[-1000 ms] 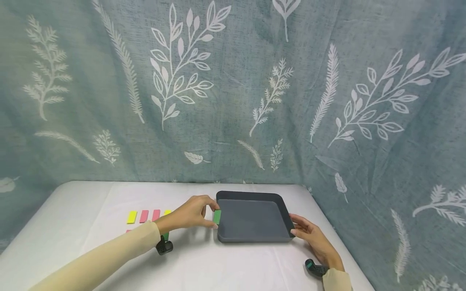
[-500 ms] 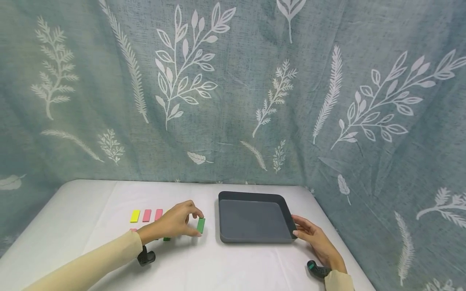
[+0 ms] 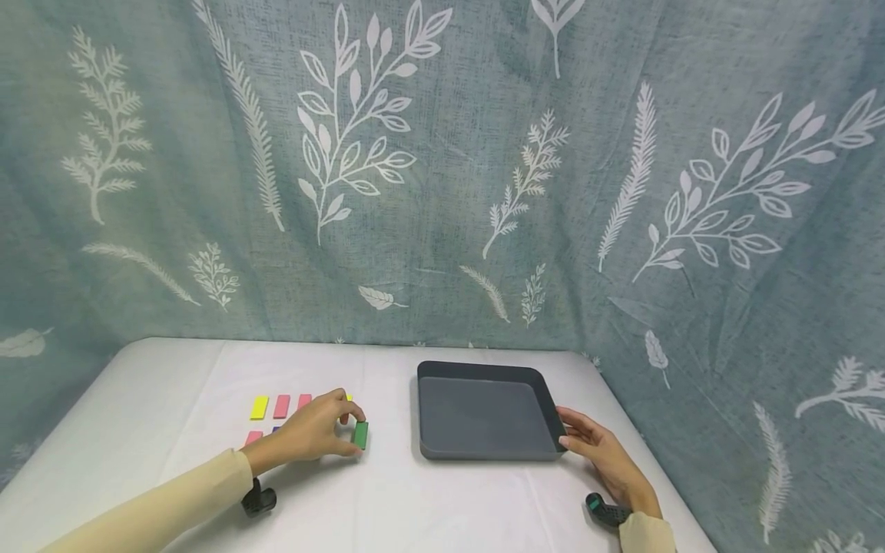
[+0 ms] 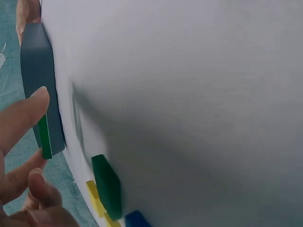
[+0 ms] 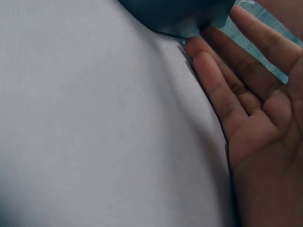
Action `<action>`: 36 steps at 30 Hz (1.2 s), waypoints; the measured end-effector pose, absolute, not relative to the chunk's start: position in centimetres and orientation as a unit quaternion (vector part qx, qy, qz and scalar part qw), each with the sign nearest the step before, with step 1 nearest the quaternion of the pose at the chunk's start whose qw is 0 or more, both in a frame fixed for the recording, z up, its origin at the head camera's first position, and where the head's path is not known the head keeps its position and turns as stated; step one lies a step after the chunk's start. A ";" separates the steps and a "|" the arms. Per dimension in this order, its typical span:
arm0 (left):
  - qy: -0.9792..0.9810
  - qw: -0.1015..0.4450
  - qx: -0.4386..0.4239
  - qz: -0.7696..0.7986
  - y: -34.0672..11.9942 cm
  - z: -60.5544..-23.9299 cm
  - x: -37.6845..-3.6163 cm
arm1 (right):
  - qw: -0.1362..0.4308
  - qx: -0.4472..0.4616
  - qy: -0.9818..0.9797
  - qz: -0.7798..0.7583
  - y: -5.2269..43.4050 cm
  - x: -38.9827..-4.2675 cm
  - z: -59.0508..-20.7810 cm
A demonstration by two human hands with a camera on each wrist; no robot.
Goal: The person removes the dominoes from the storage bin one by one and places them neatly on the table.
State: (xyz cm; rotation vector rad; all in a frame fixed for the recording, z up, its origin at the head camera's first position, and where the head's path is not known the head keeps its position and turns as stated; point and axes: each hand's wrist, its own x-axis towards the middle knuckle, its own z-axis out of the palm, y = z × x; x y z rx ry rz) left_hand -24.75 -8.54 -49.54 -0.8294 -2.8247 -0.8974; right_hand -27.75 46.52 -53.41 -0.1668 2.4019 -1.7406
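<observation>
In the head view my left hand [image 3: 307,432] pinches a small green block [image 3: 360,435] upright between thumb and fingertip. The block is over the white cloth, left of a dark grey tray [image 3: 484,418]. The left wrist view shows the same green block [image 4: 45,137] held by its two ends, with the tray's outer wall [image 4: 38,61] beyond. My right hand [image 3: 601,457] rests at the tray's right front corner, its fingertips right at the rim. In the right wrist view its fingers [image 5: 218,90] stretch out fairly straight against the tray's outer side.
Left of the tray lie yellow [image 3: 259,407], pink [image 3: 281,406] and blue [image 3: 275,428] blocks, some partly hidden by my left hand. Another green block [image 4: 107,187] lies beneath that hand. A patterned curtain [image 3: 415,169] hangs behind the table.
My left hand has moved left from the tray's left rim, carrying the green block back toward the other blocks. My right hand has stayed at the tray's corner.
</observation>
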 end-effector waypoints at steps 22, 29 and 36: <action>-0.930 0.031 -0.231 -0.283 -10.1 -50.8 -24.3 | 0.090 -0.055 0.803 -0.586 46.8 -27.9 -53.6; -0.935 0.022 -0.214 -0.281 -10.2 -50.9 -24.3 | 0.085 -0.062 0.806 -0.582 46.7 -28.0 -53.6; -0.926 0.048 -0.228 -0.296 -10.6 -49.5 -25.0 | 0.067 -0.076 0.774 -0.625 48.3 -27.6 -52.2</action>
